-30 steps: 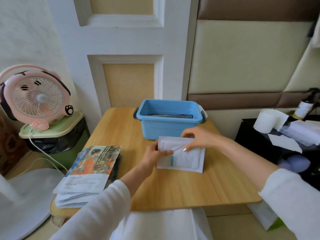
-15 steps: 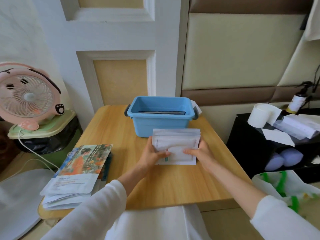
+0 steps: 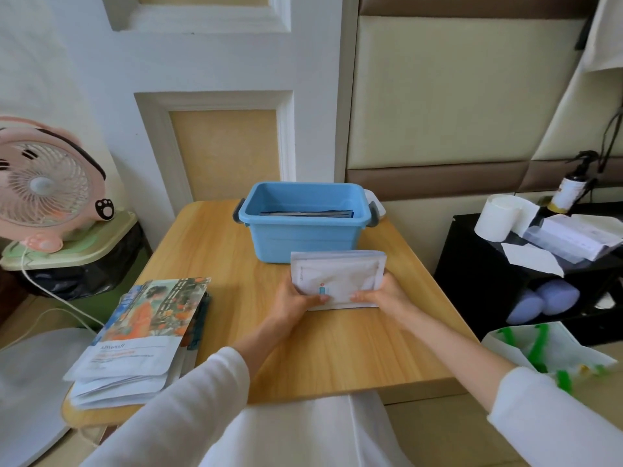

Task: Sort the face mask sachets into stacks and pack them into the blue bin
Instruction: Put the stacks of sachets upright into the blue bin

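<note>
Left hand [image 3: 295,303] and right hand [image 3: 384,294] now grip the white sachet stack [image 3: 337,276] at its near edge. It lay flat a second ago and is now tipped up, just before the blue bin [image 3: 303,241], which seemingly holds dark sachets [image 3: 305,214]; packing looks next.

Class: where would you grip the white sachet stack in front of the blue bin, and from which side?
Take the white sachet stack by its two short ends, hands coming from left and right, thumbs on top. It is wide, flat and loosely layered, so pinching both ends should keep it squared. The left hand and right hand grip its near corners.
</note>
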Demonstrator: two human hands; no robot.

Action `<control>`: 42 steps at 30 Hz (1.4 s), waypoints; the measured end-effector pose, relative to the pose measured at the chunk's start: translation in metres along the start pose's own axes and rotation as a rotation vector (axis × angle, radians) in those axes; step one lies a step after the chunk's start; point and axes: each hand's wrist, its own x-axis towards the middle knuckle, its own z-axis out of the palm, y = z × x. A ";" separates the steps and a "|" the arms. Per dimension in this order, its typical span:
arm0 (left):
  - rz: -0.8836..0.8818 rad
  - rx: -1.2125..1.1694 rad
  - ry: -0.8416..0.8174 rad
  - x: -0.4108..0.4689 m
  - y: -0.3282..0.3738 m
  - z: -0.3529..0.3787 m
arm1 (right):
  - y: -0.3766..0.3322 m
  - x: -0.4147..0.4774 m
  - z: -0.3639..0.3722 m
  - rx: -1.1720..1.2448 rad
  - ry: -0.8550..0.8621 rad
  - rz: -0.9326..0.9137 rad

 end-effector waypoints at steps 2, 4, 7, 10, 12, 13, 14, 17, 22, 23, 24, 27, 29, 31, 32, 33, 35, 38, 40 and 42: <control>-0.018 -0.013 0.013 0.002 -0.001 0.000 | -0.019 0.000 -0.008 -0.004 -0.050 -0.053; -0.019 -0.015 0.034 0.004 -0.003 0.000 | -0.047 0.001 -0.017 -0.199 -0.057 -0.200; -0.016 -0.008 0.048 0.001 -0.003 0.002 | -0.088 0.004 -0.014 -0.779 -0.183 -0.368; -0.019 0.015 0.048 0.002 -0.001 0.002 | -0.110 0.010 0.004 -1.267 -0.287 -0.362; -0.016 0.022 0.042 0.001 -0.001 0.001 | -0.111 0.014 0.013 -1.358 -0.363 -0.269; -0.020 0.034 0.043 -0.002 0.001 0.002 | -0.108 0.015 0.016 -1.385 -0.405 -0.220; -0.031 0.053 0.046 -0.005 0.005 0.003 | -0.104 0.016 0.017 -1.408 -0.424 -0.187; -0.058 0.372 -0.037 -0.007 0.031 -0.002 | -0.098 0.016 0.016 -1.423 -0.395 -0.206; 0.324 0.770 0.080 0.035 0.121 -0.041 | -0.096 0.008 0.006 -1.440 -0.396 -0.321; 0.423 0.742 0.119 0.049 0.139 -0.049 | -0.097 0.006 0.006 -1.443 -0.410 -0.336; 0.467 0.765 0.081 0.065 0.151 -0.056 | -0.097 0.005 0.006 -1.442 -0.426 -0.343; 0.188 1.097 -0.185 0.106 0.155 -0.071 | -0.098 0.008 0.000 -1.391 -0.446 -0.325; 0.021 1.301 -0.302 0.121 0.146 -0.077 | -0.101 0.013 -0.014 -1.157 -0.408 -0.241; -0.062 1.352 -0.406 0.132 0.139 -0.079 | -0.109 0.017 -0.029 -0.807 -0.350 -0.145; -0.091 1.347 -0.444 0.136 0.138 -0.079 | -0.113 0.019 -0.034 -0.670 -0.317 -0.135; -0.116 1.350 -0.472 0.140 0.137 -0.079 | -0.118 0.021 -0.036 -0.590 -0.281 -0.152; -0.170 1.351 -0.517 0.154 0.130 -0.080 | -0.123 0.026 -0.035 -0.601 -0.230 -0.249; -0.260 1.333 -0.577 0.160 0.132 -0.076 | -0.123 0.030 -0.023 -0.817 -0.176 -0.391; -0.277 1.346 -0.613 0.154 0.139 -0.070 | -0.116 0.034 -0.018 -0.865 -0.164 -0.410; -0.292 1.352 -0.648 0.159 0.140 -0.067 | -0.108 0.040 -0.018 -0.823 -0.178 -0.394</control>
